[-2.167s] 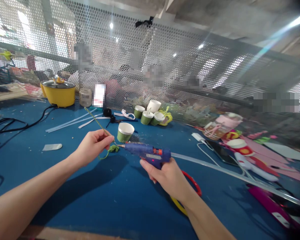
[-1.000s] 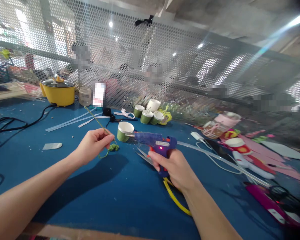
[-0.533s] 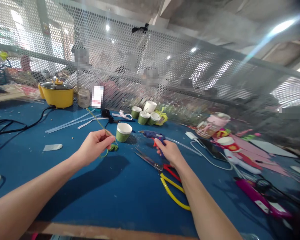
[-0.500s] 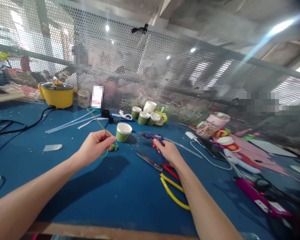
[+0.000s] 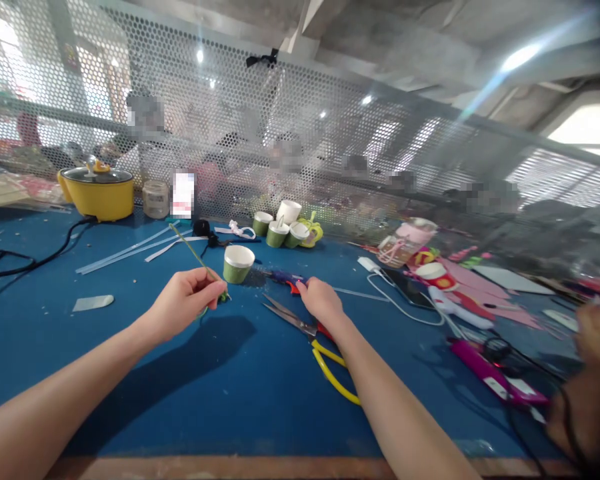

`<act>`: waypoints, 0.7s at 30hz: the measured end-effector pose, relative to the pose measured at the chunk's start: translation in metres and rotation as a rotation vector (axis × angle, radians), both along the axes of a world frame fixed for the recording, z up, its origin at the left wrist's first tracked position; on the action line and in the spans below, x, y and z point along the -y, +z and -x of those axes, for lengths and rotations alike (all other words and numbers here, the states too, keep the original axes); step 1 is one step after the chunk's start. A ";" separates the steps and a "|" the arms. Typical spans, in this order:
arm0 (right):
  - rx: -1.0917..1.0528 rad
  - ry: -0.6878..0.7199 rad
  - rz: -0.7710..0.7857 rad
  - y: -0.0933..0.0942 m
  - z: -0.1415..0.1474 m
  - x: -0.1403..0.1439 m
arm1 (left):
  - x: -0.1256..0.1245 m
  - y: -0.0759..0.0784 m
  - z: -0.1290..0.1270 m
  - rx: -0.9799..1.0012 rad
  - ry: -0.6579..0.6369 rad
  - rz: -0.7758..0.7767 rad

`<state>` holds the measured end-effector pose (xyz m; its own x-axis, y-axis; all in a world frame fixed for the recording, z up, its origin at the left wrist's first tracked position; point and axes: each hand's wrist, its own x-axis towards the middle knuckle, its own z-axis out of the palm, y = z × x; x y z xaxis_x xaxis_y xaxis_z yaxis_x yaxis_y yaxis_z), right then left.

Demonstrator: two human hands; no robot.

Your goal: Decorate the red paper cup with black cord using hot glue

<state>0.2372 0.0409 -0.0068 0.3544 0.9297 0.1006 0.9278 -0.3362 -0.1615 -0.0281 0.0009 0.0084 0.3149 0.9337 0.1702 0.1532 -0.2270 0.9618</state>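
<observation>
1. The right hand (image 5: 321,303), a little right of centre in the frame, now rests on the blue glue gun (image 5: 283,277), which lies flat on the blue table (image 5: 230,387). Two seconds ago that hand held the gun in the air with its tip at the green stem.
2. Whether the right fingers are closed round the gun's grip or loosely laid on it cannot be told; the hand covers the handle.
3. The left hand (image 5: 183,308), left of centre, keeps its pinch: thumb and fingers grasp the thin green stem (image 5: 193,251), which slants up toward the upper left as before.
4. The small green knot at the stem's lower end, plain in the earlier pictures, is now mostly hidden behind the left fingertips.
5. The scissors (image 5: 313,337), with yellow and red handles, lie just below the right hand; the wrist covers part of the handles.
6. A green paper cup (image 5: 238,263) stands between the two hands, slightly above them.
7. At the right edge a blurred, cut-off shape has come into view.
8. The figures behind the mesh screen (image 5: 300,133) are indistinct.
</observation>
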 end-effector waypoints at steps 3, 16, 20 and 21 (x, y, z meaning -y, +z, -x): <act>-0.035 0.137 -0.085 0.018 0.018 0.013 | 0.000 -0.001 -0.001 -0.003 -0.023 0.010; -1.360 0.913 0.259 0.033 0.093 0.056 | 0.015 -0.001 -0.005 0.036 -0.513 0.241; -1.576 0.908 0.336 0.027 0.093 0.056 | 0.018 0.002 -0.004 0.017 -0.557 0.260; -1.599 0.918 0.367 0.026 0.092 0.056 | 0.018 0.002 -0.004 0.003 -0.568 0.266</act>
<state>0.1451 -0.0150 0.0190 -0.6549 0.7557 0.0001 -0.1176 -0.1017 -0.9878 -0.0239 -0.0175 0.0107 0.7745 0.6312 -0.0431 0.0758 -0.0250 0.9968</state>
